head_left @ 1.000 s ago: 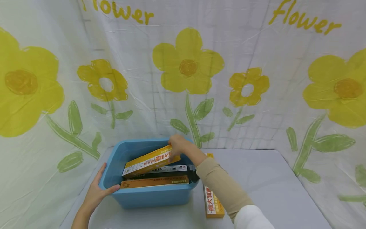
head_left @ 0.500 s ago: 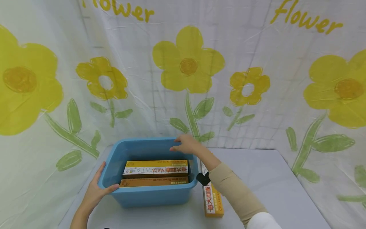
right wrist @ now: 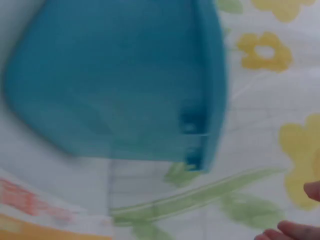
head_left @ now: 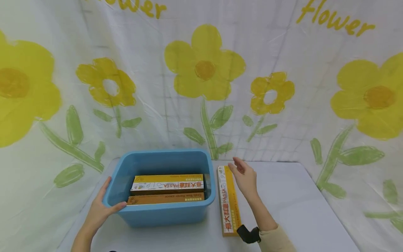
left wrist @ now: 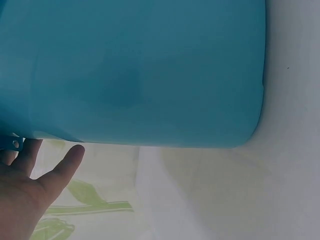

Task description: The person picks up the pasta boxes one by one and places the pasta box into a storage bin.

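A blue plastic bin [head_left: 163, 213] stands on the left of the table, holding a yellow-and-white pasta box [head_left: 170, 184] and a brown pasta box [head_left: 165, 199], side by side. My left hand [head_left: 97, 210] holds the bin's near left corner, thumb on the front rim and fingers along the left side. Another yellow-and-white pasta box [head_left: 227, 203] lies lengthwise on the table, right of the bin. Just right of that box's far end, my right hand [head_left: 246, 178] hovers with loosely bent fingers and nothing in them. Only fingertips [right wrist: 300, 231] show in the blurred right wrist view.
A pale table [head_left: 289, 203] extends to the right of the loose box. Behind it hangs a white curtain [head_left: 151, 115] with yellow flowers. A dark strap with a wrist camera [head_left: 248, 235] sits on my right wrist.
My right hand let go of the yellow pasta box, which now lies level in the bin. It then moved right, out over the box on the table. My left hand stayed at the bin.
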A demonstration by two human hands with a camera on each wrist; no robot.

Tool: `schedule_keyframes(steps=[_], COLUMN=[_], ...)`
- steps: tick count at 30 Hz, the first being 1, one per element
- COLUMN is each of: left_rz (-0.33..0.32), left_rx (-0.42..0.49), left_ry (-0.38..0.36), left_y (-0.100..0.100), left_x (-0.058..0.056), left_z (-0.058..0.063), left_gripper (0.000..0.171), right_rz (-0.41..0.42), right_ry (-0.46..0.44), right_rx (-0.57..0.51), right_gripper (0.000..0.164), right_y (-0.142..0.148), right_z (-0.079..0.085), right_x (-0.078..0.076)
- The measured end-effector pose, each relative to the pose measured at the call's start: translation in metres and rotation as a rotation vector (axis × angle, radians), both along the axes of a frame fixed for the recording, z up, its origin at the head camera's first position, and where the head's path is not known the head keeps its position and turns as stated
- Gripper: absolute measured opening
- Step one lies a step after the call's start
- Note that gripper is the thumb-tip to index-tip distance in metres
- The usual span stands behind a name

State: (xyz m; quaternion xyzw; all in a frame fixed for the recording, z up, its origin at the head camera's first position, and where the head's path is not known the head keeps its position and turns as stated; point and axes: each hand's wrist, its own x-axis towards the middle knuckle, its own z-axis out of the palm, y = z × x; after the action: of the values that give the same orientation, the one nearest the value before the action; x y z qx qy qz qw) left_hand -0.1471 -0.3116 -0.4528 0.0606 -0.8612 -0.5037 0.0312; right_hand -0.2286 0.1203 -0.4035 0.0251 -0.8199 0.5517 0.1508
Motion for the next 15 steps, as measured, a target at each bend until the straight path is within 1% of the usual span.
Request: schedule_keyframes(steps=[3,6,9,12,15], left_rz=[0.002,0.003,0.005,0.004,0.005], left_rx=[0.006,0.017,0.031,0.037,0.035], left_ry=[-0.01,-0.026,-0.033,-0.027,-0.023], left_y=[-0.001,-0.001,-0.001,-0.001,-0.002], left_x=[0.0,-0.001,0.0,0.0,0.0], left_z=[0.002,0.003,0.002,0.001,0.001], left_gripper=[0.109,0.109,0.109,0.109,0.109], right_rz=[-0.04,-0.041,-0.043,-0.075,-0.116], right_ry=[-0.076,-0.129,-0.167,-0.199,-0.226], right_rx=[-0.004,0.02,0.04,0.094,0.176], right_gripper=[0.048,0.052,0.056,0.06,0.066], right_y=[0.009,0.014,0.017,0.016,0.011], right_z=[-0.026,-0.052,-0.076,-0.095,-0.114], right_x=[0.017,0.033,0.044,0.054,0.061])
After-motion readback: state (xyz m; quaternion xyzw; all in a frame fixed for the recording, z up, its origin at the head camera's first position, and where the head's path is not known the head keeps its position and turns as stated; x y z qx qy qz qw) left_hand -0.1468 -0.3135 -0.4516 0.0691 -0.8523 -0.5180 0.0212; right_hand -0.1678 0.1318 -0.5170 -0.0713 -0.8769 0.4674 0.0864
